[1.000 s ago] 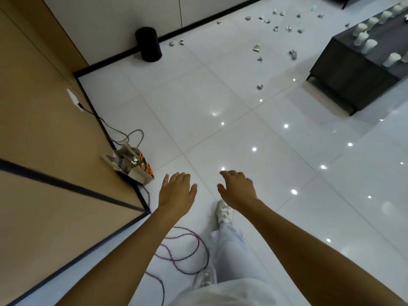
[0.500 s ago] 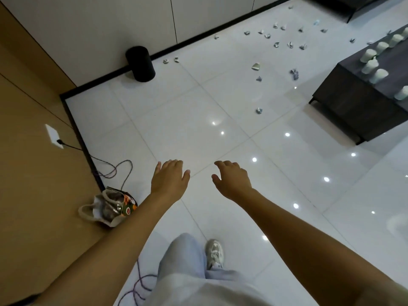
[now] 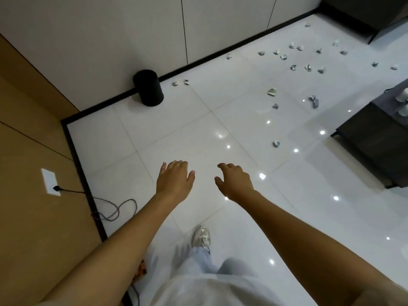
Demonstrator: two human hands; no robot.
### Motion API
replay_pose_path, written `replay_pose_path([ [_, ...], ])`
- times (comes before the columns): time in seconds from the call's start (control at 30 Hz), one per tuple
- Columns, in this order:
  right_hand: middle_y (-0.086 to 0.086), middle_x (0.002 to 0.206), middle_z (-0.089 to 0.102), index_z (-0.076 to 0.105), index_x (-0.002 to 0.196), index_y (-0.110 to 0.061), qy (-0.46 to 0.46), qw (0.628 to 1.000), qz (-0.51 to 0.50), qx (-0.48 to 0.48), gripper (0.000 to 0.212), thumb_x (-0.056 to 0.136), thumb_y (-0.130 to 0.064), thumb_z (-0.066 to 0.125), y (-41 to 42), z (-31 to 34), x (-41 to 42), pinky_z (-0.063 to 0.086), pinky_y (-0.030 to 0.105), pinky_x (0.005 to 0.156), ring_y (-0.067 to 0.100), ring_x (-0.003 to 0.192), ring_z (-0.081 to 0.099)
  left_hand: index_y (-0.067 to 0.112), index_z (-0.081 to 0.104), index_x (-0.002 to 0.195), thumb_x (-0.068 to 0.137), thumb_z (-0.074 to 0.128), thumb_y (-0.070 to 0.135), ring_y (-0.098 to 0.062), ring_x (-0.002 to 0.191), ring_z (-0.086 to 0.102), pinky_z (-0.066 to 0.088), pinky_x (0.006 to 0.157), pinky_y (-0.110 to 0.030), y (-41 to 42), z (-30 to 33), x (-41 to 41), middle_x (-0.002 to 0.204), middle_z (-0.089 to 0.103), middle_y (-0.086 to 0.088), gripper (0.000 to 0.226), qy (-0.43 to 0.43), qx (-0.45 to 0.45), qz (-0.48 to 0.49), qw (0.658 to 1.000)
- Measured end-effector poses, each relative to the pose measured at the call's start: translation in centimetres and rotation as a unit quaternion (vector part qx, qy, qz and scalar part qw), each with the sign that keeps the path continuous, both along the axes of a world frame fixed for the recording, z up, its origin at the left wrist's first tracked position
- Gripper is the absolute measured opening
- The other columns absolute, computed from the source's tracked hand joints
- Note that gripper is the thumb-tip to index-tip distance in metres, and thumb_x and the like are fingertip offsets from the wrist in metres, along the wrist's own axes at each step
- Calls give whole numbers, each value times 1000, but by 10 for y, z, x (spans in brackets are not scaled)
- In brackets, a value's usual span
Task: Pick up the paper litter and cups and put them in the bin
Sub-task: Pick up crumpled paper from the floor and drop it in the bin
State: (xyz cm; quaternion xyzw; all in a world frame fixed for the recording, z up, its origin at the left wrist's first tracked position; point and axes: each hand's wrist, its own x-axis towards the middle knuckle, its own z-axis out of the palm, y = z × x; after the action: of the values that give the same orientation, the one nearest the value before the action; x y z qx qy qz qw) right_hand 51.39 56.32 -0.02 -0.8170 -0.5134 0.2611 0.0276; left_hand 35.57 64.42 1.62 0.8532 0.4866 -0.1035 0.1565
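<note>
Your left hand (image 3: 174, 181) and right hand (image 3: 235, 183) hang empty over the glossy white tiled floor (image 3: 176, 133), each grip loose with fingers spread. The crumpled grey-white paper scraps (image 3: 276, 144) lie scattered toward the floor's far right; the black cylindrical bin (image 3: 148, 87) stands against the far wall's baseboard.

Crumpled paper litter (image 3: 276, 143) scattered on floor; black bin (image 3: 148, 87) upright by wall.

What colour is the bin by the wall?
Black, plain, no pattern: the bin, seen in the head view.
</note>
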Motion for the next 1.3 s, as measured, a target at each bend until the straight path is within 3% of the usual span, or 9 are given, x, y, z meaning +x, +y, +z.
replay_pose_path([
  [0.77,6,137,47,35,144,-18,12,999,35,10,49,98,-34,43,470,8,226,41,42,96,28,124,44,14,39,142,102,30,40,-18,139,32,11,120,-37,455,7,219,147,42,-2,49,10,-13,45,999],
  [1.3,8,136,48,36,143,-18,20,1000,-1,-14,49,98,-34,44,782,-5,322,42,42,96,29,124,44,12,48,133,101,33,38,-19,130,41,16,119,-41,778,-16,325,136,53,-3,44,1,-30,18,999],
])
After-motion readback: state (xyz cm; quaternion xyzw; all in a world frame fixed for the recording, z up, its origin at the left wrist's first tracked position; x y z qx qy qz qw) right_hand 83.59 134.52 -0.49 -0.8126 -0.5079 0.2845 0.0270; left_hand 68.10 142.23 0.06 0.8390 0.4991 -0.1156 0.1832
